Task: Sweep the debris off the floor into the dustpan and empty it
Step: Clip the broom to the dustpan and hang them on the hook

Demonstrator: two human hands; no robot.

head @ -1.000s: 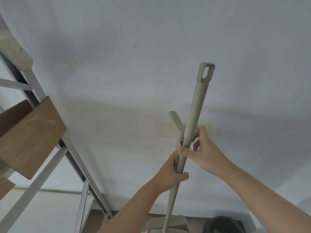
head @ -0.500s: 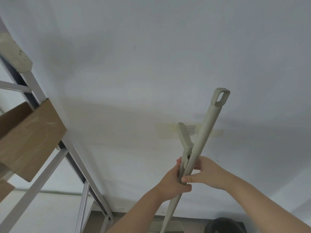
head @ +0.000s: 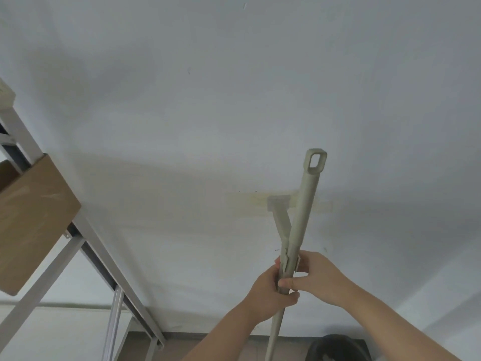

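Two beige poles stand upright in front of a pale wall. The thicker broom handle [head: 304,212] ends in a loop at the top. The thinner dustpan handle [head: 282,225] has a flat T-shaped top and sits just left of it. My left hand [head: 270,293] is closed around the lower shaft where the two poles meet. My right hand [head: 316,278] grips the broom handle at the same height, thumb pressed across it. The dustpan pan and the broom head are out of view below.
A metal bed frame [head: 104,259] with a wooden panel [head: 31,217] slants along the left. A dark round object [head: 338,347] sits at the bottom edge by the wall base. A yellowish tape mark [head: 252,207] is on the wall behind the poles.
The broom handle's top has swung from tilted right to more upright. My right hand slid down to the level of my left hand, and the dustpan pan dropped out of view.
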